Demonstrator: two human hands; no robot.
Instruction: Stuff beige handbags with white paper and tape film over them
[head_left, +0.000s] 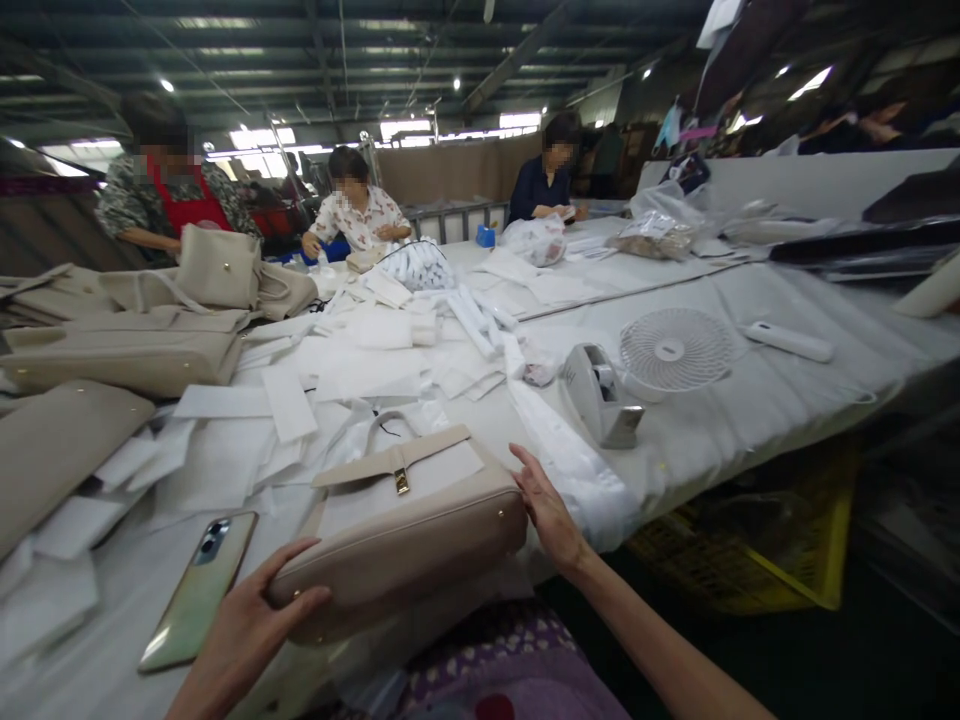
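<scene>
A beige handbag (420, 550) lies tipped on the table's near edge, its studded base toward me. A pale flap with a gold clasp (402, 481) rests over white padding on its far face. My left hand (255, 610) grips the bag's left end, thumb on the base and fingers around the corner. At the opposite end, my right hand (551, 510) rests against the side with its fingers stretched out; its thumb is hidden. A handle (397, 420) wrapped in white shows beyond the flap. Left of the bag lies a pale green phone (201, 590).
More beige handbags (127, 350) pile up at the left. White sheets (217, 460) are scattered across the table. A tape dispenser (604, 395) and a white fan (675, 350) stand to the right. Below the edge is a yellow crate (750, 570). Several people work farther back.
</scene>
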